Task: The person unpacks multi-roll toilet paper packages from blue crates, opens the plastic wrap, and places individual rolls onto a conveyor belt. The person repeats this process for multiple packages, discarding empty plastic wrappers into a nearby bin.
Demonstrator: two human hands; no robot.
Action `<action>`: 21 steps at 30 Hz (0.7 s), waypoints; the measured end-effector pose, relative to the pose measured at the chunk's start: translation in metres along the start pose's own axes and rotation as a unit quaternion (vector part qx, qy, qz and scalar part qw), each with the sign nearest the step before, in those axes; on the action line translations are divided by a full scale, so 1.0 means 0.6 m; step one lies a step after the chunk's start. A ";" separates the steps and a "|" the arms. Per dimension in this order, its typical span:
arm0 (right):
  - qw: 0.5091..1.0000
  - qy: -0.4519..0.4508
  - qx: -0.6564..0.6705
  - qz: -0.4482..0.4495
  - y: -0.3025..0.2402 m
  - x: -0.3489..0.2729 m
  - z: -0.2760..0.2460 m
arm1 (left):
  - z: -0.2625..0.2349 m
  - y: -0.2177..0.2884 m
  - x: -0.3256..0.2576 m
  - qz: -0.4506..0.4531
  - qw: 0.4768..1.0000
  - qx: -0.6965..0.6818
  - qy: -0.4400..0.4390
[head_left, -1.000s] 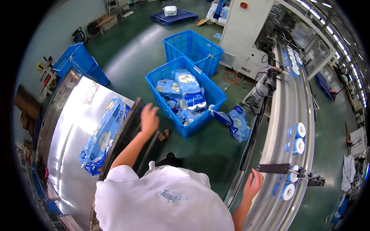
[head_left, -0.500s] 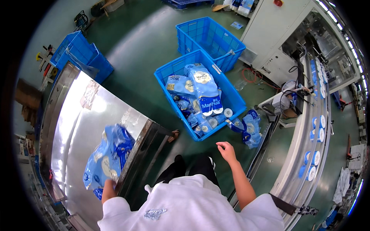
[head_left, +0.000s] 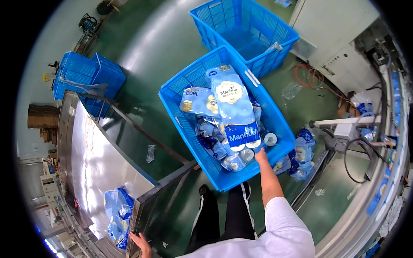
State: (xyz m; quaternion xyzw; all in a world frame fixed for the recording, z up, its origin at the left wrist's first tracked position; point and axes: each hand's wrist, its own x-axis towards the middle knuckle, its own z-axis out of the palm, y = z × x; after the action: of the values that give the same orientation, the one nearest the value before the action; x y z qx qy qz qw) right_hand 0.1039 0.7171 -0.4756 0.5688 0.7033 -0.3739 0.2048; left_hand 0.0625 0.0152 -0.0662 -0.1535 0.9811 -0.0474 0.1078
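Note:
My right hand (head_left: 260, 155) reaches into the front blue crate (head_left: 176, 124). It touches or is very close to the lower end of a large light-blue pack of toilet rolls (head_left: 235, 107); its fingers are hard to make out there. A second pack (head_left: 198, 101) lies to the left of the large one. Loose rolls (head_left: 246, 155) and crumpled blue wrap lie below. At the metal table's edge, my left hand (head_left: 141, 245) has its fingers apart and holds nothing. Beside it, a crumpled blue plastic package (head_left: 118, 215) rests on the table (head_left: 99, 159).
Another blue crate (head_left: 241, 34) stands behind the front one. More blue crates (head_left: 88, 77) are at the far left. Wrapped rolls (head_left: 301, 157) lie on the floor right of the front crate. A conveyor (head_left: 383, 189) runs along the right, near a white machine cabinet (head_left: 335, 34).
My left hand has let go of the blue package and moved off it to the table edge. My right hand has extended forward into the crate. The view has shifted nearer the crates.

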 end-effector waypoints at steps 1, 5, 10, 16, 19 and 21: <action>1.000 0.004 0.010 0.020 -0.003 0.038 0.014 | 0.022 0.020 -0.022 -0.042 0.999 0.012 0.011; 0.997 -0.024 0.069 -0.007 0.008 0.127 0.059 | 0.040 0.019 -0.053 -0.062 0.995 -0.071 0.027; 0.991 -0.075 0.114 0.002 0.043 0.170 0.074 | 0.029 0.068 -0.035 -0.056 0.990 -0.125 -0.004; 0.970 -0.023 0.033 -0.240 -0.039 -0.001 -0.017 | 0.042 0.071 -0.040 -0.097 0.980 -0.175 0.003; 0.932 -0.004 0.138 -0.335 -0.110 -0.106 -0.113 | 0.044 0.075 -0.054 -0.069 0.985 -0.157 0.031; 0.910 0.009 0.213 -0.356 -0.157 -0.155 -0.167 | 0.037 0.087 -0.053 -0.053 0.989 -0.130 0.052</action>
State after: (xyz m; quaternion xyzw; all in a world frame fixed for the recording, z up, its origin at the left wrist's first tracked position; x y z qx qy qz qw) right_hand 0.0532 0.7261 -0.3176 0.3142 0.7645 -0.5578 -0.0748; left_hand 0.0822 0.0732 -0.0879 -0.2149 0.9738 0.0670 0.0334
